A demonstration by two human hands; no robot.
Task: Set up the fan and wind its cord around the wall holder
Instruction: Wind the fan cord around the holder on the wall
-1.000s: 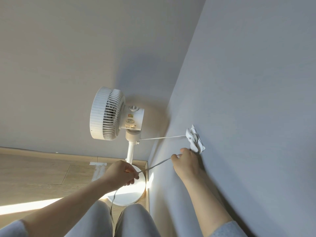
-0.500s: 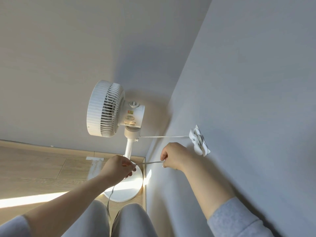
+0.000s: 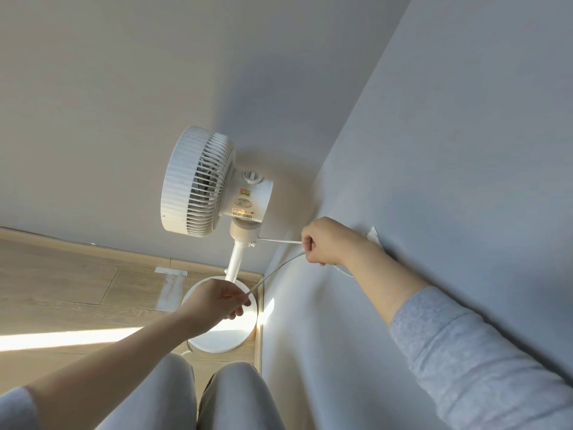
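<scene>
A white pedestal fan point(image 3: 214, 184) stands upright in the room corner on its round base point(image 3: 217, 339). Its white cord point(image 3: 279, 268) leaves the fan neck, reaches my right hand point(image 3: 328, 242), then curves down to my left hand point(image 3: 217, 301). My right hand is closed on the cord, just left of the white wall holder point(image 3: 373, 235), which my wrist mostly hides. My left hand pinches the cord above the fan base.
The grey wall point(image 3: 465, 150) runs along the right, close to my right arm. Wood floor point(image 3: 62, 290) with a sunlit strip lies at left. My knees point(image 3: 229, 395) in grey trousers are at the bottom, near the fan base.
My right hand has lifted up and to the left with the cord, and now covers most of the wall holder. The left hand stays above the fan base.
</scene>
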